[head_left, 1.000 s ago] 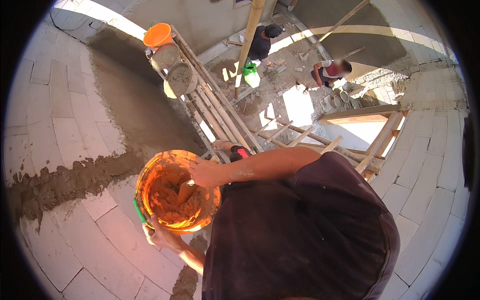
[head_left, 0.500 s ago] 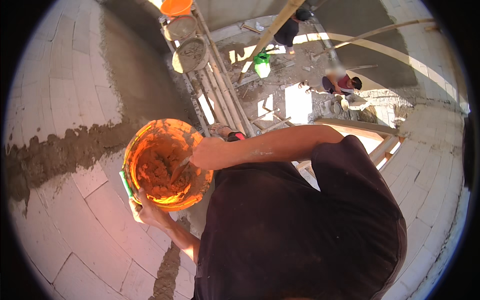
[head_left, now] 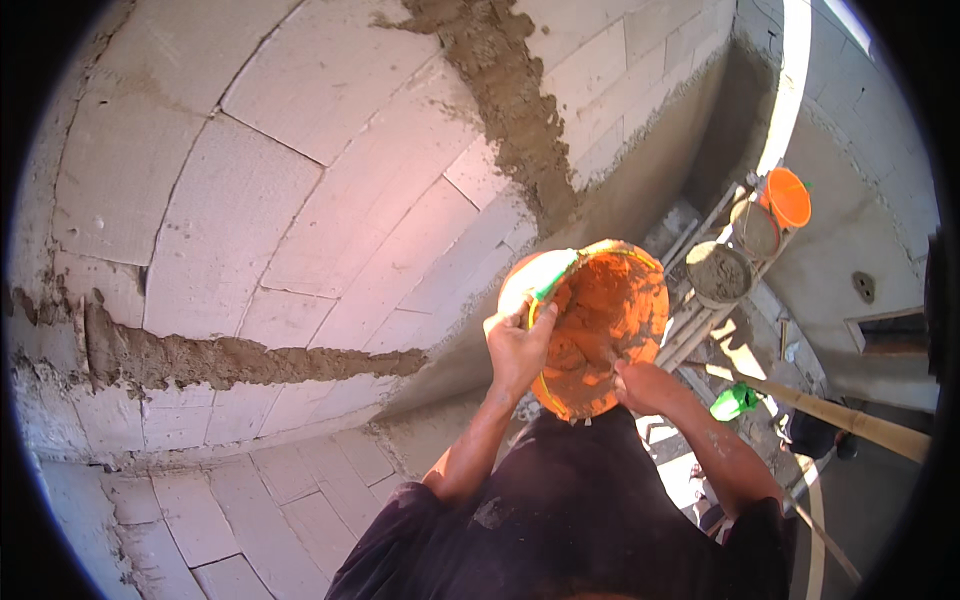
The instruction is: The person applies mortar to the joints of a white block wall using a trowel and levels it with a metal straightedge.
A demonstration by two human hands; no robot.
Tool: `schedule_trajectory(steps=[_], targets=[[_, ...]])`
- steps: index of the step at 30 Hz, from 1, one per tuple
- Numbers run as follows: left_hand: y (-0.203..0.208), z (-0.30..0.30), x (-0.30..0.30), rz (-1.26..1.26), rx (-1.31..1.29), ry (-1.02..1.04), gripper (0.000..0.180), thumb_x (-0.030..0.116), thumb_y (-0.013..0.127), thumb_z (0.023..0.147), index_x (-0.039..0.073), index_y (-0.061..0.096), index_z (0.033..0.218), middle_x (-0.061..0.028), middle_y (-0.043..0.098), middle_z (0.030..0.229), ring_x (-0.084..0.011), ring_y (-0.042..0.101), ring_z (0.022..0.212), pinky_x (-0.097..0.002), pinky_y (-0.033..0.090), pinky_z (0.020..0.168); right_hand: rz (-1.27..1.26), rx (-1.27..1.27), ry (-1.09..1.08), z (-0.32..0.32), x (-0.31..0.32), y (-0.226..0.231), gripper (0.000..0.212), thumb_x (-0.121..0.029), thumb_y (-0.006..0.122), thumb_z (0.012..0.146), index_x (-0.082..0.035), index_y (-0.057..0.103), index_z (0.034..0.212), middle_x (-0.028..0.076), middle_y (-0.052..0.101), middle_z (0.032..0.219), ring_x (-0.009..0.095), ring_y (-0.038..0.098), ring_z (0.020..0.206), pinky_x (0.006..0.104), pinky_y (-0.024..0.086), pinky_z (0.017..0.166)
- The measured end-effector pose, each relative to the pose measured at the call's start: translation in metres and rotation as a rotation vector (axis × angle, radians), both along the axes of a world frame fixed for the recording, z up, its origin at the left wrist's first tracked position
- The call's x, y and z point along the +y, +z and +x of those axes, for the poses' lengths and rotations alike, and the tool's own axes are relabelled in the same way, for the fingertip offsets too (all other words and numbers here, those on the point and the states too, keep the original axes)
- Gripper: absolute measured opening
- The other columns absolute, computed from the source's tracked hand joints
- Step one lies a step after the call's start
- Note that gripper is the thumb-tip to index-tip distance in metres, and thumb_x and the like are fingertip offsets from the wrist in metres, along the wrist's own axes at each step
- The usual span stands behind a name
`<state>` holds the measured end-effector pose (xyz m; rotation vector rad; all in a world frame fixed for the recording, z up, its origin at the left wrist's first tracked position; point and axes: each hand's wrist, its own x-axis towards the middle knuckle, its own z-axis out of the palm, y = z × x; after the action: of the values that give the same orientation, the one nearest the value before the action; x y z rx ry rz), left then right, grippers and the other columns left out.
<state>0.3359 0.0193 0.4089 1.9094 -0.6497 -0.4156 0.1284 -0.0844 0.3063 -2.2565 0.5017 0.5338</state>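
An orange bucket (head_left: 648, 290) is tilted in front of my body, its mouth toward me. Wet mortar (head_left: 575, 350) lies inside and smears its walls. My left hand (head_left: 518, 352) is closed on the rim at the left, thumb over the edge, beside a green grip on the handle. At the bucket's lower right, my right hand (head_left: 645, 388) is closed round a trowel. The trowel's blade reaches into the mortar and is mostly hidden by mortar and shadow.
Bands of rough mortar (head_left: 240, 362) cross the pale block wall (head_left: 230, 220) to the left. At the right, an orange bucket (head_left: 788, 198) and two mortar-filled buckets (head_left: 718, 272) stand on a pole scaffold. A bamboo pole (head_left: 840, 418) slants across, near a green bag (head_left: 735, 402) and a person (head_left: 815, 435) below.
My view and body have turned left toward the block wall. The bucket now tips more, and both hands have moved along with it. My right hand stays at the bucket with the trowel.
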Motion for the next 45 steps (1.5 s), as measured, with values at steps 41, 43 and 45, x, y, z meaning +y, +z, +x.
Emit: schedule_trajectory(steps=[41,43,45], targets=[[-0.032,0.029,0.315,0.102,-0.084,0.876,0.021,0.02,0.061,0.096,0.002,0.071,0.09,0.0024,0.059,0.07,-0.0098,0.05,0.064,-0.0299,0.043,0.055,-0.339,-1.157,-0.829,0.331,-0.102,0.111,0.025,-0.021,0.064,0.091,-0.003,0.057,0.107,0.025,0.067,0.101,0.043,0.067,0.084,0.0483,0.054,0.066],[-0.02,0.024,0.304,0.125,-0.244,0.926,0.025,0.028,0.072,0.09,0.002,0.07,0.091,0.0016,0.058,0.071,-0.0122,0.048,0.065,-0.0313,0.041,0.057,-0.103,-1.258,-0.548,0.317,-0.006,0.063,0.029,-0.016,0.065,0.086,-0.002,0.056,0.11,0.023,0.067,0.101,0.043,0.068,0.086,0.0493,0.055,0.072],[0.006,0.01,0.299,0.201,-0.043,1.029,0.032,0.031,0.074,0.088,0.0,0.072,0.094,-0.0009,0.061,0.072,-0.014,0.052,0.066,-0.0328,0.044,0.058,0.126,-1.008,-0.571,0.283,0.048,0.04,0.028,-0.012,0.066,0.084,-0.001,0.054,0.106,0.024,0.066,0.097,0.045,0.067,0.084,0.0492,0.055,0.071]])
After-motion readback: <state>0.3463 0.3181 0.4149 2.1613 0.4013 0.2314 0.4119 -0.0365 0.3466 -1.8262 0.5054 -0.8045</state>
